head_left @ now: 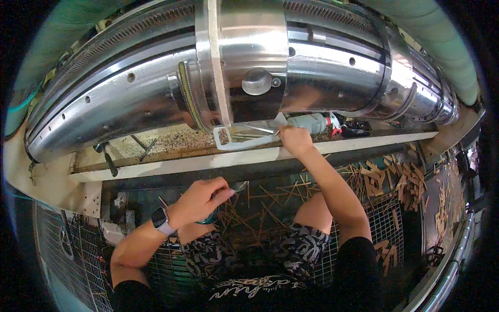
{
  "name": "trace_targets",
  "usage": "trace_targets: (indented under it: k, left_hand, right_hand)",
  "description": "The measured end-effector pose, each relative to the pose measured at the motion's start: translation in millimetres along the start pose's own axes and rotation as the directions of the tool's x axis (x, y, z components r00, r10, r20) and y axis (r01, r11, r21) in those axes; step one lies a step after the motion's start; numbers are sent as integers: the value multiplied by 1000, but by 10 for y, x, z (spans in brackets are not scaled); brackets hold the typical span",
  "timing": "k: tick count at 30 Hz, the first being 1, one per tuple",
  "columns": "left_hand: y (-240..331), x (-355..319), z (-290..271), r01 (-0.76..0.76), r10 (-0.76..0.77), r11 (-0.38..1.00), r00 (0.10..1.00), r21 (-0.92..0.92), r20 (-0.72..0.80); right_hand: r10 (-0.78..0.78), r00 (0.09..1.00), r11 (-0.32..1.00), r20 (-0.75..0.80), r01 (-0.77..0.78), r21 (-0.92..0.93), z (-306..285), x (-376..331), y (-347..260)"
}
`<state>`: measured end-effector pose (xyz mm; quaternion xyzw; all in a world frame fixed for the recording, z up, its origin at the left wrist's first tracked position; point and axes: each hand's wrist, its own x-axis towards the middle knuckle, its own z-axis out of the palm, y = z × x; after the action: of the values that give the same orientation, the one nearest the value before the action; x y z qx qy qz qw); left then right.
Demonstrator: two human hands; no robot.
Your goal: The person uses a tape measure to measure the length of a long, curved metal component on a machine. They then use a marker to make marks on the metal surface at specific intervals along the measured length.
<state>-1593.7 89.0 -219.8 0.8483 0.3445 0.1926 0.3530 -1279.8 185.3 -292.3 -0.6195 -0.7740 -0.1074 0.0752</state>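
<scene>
I see a big polished steel cylinder (332, 73) curving overhead, a wire mesh floor (384, 229) strewn with thin wooden sticks (410, 182), and a pale green duct (442, 36) behind.

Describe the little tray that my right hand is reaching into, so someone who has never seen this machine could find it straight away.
Start at the big shiny metal cylinder across the top, then drop to the speckled ledge under it. The clear plastic tray sits there, below the round grey knob, with the right hand at its right end. Unlike the white plastic bottle lying beside it, it is flat, see-through and holds thin metal needles.
</scene>
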Motion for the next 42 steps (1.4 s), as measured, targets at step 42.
trace_targets:
  k: [42]
  left_hand:
    - [-1446, 126, 83, 457, -124, 689, 839, 563, -530]
  right_hand:
    - [-248, 926, 665, -283, 376, 645, -2033, -431, -798]
